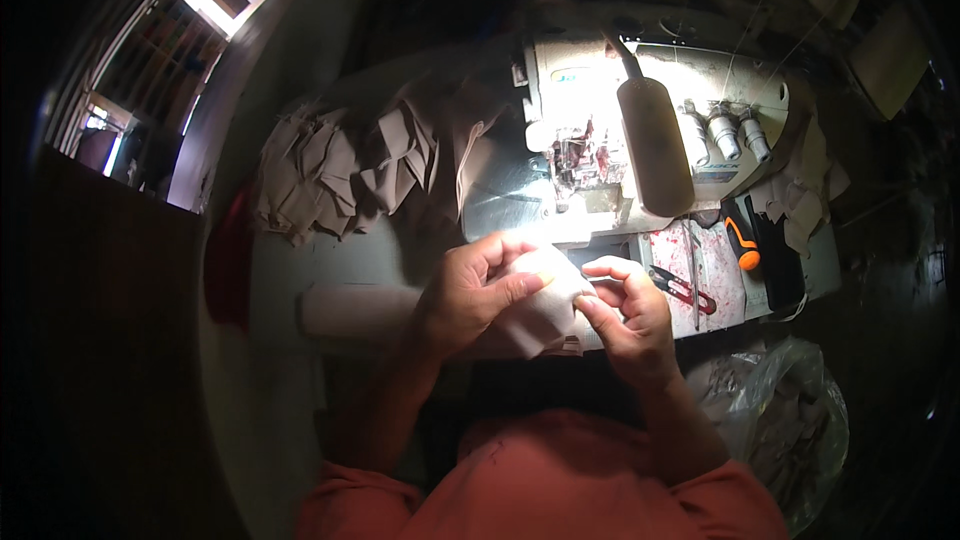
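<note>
A folded piece of pale pinkish-beige fabric (pixel 545 315) is held up between my two hands, in front of a white sewing machine (pixel 745 90). My left hand (pixel 478 290) grips it from the left, the thumb lying across its top. At its right edge, my right hand (pixel 630 320) pinches the cloth between thumb and fingers. Strong lamp light washes out the top of the fabric. The fingers of my left hand are partly hidden behind it.
Heaps of cut fabric pieces (pixel 310 175) lie at the left back. A long lamp head (pixel 655 145) overhangs the machine. Red-handled thread snips (pixel 685 290) and an orange-and-black tool (pixel 745 245) sit on the right. Below them hangs a clear plastic bag (pixel 790 420) with scraps.
</note>
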{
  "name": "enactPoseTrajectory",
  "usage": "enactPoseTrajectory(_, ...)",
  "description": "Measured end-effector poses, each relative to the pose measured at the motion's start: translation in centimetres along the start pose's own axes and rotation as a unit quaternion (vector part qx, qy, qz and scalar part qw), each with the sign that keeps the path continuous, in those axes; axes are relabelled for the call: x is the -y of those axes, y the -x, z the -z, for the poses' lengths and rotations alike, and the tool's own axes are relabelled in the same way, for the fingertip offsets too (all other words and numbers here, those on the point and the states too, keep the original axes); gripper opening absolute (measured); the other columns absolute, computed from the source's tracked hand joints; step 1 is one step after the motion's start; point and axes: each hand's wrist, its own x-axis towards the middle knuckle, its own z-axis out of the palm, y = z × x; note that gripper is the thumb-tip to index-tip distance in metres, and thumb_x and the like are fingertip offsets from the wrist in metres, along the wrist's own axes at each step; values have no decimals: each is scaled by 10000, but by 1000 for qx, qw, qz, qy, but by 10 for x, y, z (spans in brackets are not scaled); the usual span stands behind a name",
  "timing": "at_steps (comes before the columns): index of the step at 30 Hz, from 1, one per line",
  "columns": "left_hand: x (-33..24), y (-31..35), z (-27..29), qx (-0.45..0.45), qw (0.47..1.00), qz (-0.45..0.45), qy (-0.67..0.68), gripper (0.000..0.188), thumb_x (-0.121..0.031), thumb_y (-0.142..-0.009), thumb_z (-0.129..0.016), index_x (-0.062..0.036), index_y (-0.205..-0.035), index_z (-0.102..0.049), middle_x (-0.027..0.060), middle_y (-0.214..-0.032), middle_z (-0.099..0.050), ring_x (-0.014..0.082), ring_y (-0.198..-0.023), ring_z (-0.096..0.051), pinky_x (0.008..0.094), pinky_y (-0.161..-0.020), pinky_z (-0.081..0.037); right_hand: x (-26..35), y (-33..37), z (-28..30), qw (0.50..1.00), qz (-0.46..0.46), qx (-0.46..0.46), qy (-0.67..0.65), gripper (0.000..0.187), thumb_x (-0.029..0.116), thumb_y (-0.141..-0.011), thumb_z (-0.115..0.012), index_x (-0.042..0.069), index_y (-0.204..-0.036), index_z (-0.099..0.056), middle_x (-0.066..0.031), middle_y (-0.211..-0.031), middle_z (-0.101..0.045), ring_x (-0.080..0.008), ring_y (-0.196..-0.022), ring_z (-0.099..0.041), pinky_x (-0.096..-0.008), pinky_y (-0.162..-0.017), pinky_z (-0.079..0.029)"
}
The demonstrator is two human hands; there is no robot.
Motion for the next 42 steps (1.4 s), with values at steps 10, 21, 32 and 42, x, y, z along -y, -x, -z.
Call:
enactPoseTrajectory(10,-2,40,-20,-80,994,-42,53,388,-31,-723,-620,-20,-1070,-446,67,-788,-585,100,-777,-552,229,-701,-450,24,12,-4,995,50,30,84,350,6,-718,-604,35,-1030,-447,-143,-760,-615,-195,-734,-616,-268,-630,-472)
enactPoseTrajectory(21,25,51,-12,-144,980,-20,137,126,-85,-795,-548,-17,-892,-505,42,-795,-562,76,-704,-534,201,-660,-445,13,17,-3,933,294,-36,203,140,15,-684,-602,68,-752,-492,-92,-752,-583,-245,-703,-584,-307,-621,-445)
enactPoseTrajectory(32,36,47,-23,-189,936,0,299,139,-148,-858,-451,-37,-939,-429,32,-850,-504,65,-735,-482,198,-667,-409,-8,32,10,902,386,5,193,186,-26,-578,-590,83,-717,-533,-50,-753,-504,-197,-681,-493,-289,-595,-394)
enactPoseTrajectory(42,52,44,-32,-206,937,-35,280,132,-151,-869,-429,-42,-943,-427,26,-837,-500,60,-764,-457,197,-709,-379,-8,43,5,905,371,39,205,133,-21,-590,-580,63,-673,-520,-55,-734,-549,-198,-681,-517,-288,-610,-406)
